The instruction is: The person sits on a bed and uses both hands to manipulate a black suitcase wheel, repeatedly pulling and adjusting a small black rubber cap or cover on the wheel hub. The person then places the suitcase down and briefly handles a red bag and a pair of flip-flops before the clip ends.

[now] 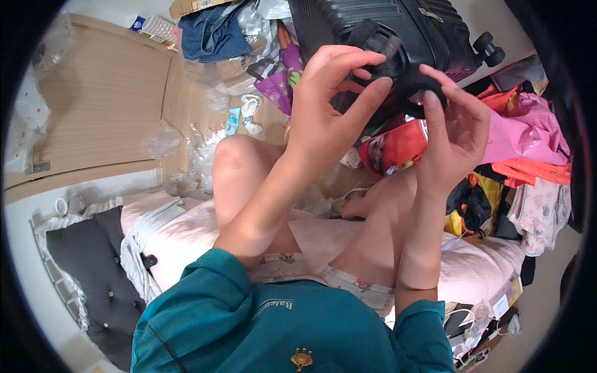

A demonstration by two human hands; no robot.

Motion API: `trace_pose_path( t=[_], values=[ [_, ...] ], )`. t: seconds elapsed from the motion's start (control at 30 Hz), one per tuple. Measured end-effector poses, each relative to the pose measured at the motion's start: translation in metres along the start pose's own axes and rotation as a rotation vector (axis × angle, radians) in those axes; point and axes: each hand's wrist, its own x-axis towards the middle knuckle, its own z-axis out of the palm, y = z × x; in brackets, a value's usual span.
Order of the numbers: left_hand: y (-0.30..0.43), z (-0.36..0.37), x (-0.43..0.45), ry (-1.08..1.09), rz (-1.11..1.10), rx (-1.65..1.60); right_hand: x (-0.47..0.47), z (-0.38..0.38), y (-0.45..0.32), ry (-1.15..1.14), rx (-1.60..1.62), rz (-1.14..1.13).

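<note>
My right hand [452, 121] holds a dark, round ring-shaped object [419, 98] between thumb and fingers; its exact kind cannot be told. To its left, my left hand [331, 98] is raised with thumb and index finger apart. Just beyond the index fingertip is a small blurred greyish thing [389, 46]; whether it touches the finger cannot be told. Both hands are above the knees, in front of a black hard-shell suitcase [396, 28] with wheels.
Pink bedding [186, 228] lies under the legs. A purple patterned bag [280, 88], denim clothing [212, 39] and clear plastic bags [200, 158] lie on the floor at the left. Red cloth [396, 147] and a pink plastic bag [531, 128] are piled at the right. A dark cushion [88, 261] rests beside the bed.
</note>
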Motion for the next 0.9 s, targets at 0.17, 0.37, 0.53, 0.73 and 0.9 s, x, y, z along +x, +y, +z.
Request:
trace_pose_path(
  t=[0.17,0.37,0.53,0.73,0.9],
  values=[
    [0.002,0.001,0.01,0.011,0.026,0.149,0.046,0.002,0.018,-0.134,-0.099,-0.091],
    [-0.006,0.004,0.008,0.153,0.025,0.146,0.034,0.012,0.024,-0.153,-0.369,-0.114],
    [-0.004,0.004,0.007,0.175,-0.02,0.094,0.023,0.014,0.019,-0.12,-0.561,-0.136],
    [-0.009,-0.001,0.002,0.159,-0.053,-0.004,0.022,0.008,0.016,-0.176,-0.717,-0.109],
    [-0.012,-0.008,-0.003,0.161,0.026,0.073,0.018,0.012,0.017,-0.239,-0.725,-0.105]
  ],
)
